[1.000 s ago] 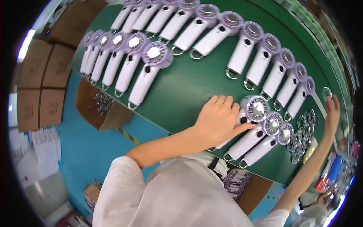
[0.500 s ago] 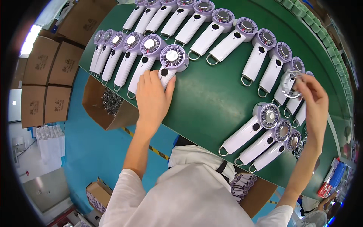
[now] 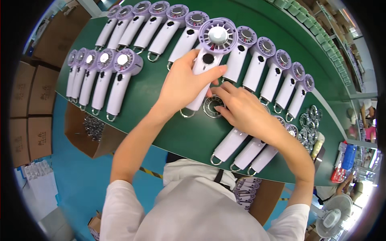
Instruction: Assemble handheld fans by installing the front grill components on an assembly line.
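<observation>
My left hand (image 3: pixel 183 86) is wrapped round the white handle of a purple-headed handheld fan (image 3: pixel 218 36), held up over the green table (image 3: pixel 157 124). Its head shows a round silver centre, and a wire loop hangs at the handle's lower end. Just below and right of that handle, my right hand (image 3: pixel 251 110) pinches a clear, shiny ring (image 3: pixel 210 107) between thumb and fingers. The ring is apart from the fan's head. Part of the ring lies hidden behind my fingers. Similar fans stand in a back row (image 3: pixel 175 16) and a left group (image 3: pixel 122 60).
At the front right lie several more fans (image 3: pixel 229 146), partly under my right forearm. Beyond them are a heap of clear rings (image 3: pixel 309 124) and a blue-and-red package (image 3: pixel 349 156). An open carton (image 3: pixel 76 134) with small metal parts stands by the left table edge; stacked cartons (image 3: pixel 24 88) are farther left.
My left hand has lifted a fan from the left group and carried it right. My right hand has brought the clear ring leftward from the right side, close to that fan's handle.
</observation>
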`<state>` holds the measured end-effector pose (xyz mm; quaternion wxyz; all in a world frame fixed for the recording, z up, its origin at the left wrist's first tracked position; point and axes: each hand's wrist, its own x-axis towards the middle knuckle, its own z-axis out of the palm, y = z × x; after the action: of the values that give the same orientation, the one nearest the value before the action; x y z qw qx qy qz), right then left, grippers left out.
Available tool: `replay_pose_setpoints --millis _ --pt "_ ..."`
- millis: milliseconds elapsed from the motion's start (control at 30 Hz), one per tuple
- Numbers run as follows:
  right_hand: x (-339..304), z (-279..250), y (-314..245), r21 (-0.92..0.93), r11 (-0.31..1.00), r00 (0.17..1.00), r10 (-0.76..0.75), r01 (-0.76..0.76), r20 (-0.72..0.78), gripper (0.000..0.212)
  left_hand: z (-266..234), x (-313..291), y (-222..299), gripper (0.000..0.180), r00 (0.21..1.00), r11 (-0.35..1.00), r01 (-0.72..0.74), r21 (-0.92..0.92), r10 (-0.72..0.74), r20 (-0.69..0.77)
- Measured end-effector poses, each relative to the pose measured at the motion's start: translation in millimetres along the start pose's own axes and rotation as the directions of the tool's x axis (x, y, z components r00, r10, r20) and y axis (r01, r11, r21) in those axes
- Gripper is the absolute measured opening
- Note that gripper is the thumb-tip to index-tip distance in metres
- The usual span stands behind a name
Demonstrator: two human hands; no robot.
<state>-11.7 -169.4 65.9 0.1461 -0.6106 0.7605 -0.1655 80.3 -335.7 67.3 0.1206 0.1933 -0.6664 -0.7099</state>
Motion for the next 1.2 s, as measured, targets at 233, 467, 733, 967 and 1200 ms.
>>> replay_pose_setpoints --millis 233,467,733,967,1200 --pt "-17 -68 -4 0.191 0.965 0.812 0.255 -0.179 -0.526 0.017 8 17 -7 0.044 0.977 0.991 0.117 -0.068 -0.103 0.187" --pt "17 -56 19 0.285 0.958 0.798 0.175 -0.003 -0.577 0.042 18 7 -30 0.042 0.985 0.987 0.039 -0.156 -0.012 0.17" --pt "27 -51 10 0.171 0.985 0.825 0.07 0.033 -0.56 0.032 17 1 -23 0.039 0.983 0.976 0.057 -0.208 -0.018 0.184" --pt "24 -57 1 0.054 0.998 0.809 0.061 -0.037 -0.584 0.034 20 1 -34 0.038 0.993 0.981 -0.094 -0.168 0.105 0.055" --pt "21 -55 5 -0.116 0.992 0.786 -0.039 -0.042 -0.618 0.039 21 0 -33 0.038 0.991 0.985 -0.082 -0.155 0.097 0.09"
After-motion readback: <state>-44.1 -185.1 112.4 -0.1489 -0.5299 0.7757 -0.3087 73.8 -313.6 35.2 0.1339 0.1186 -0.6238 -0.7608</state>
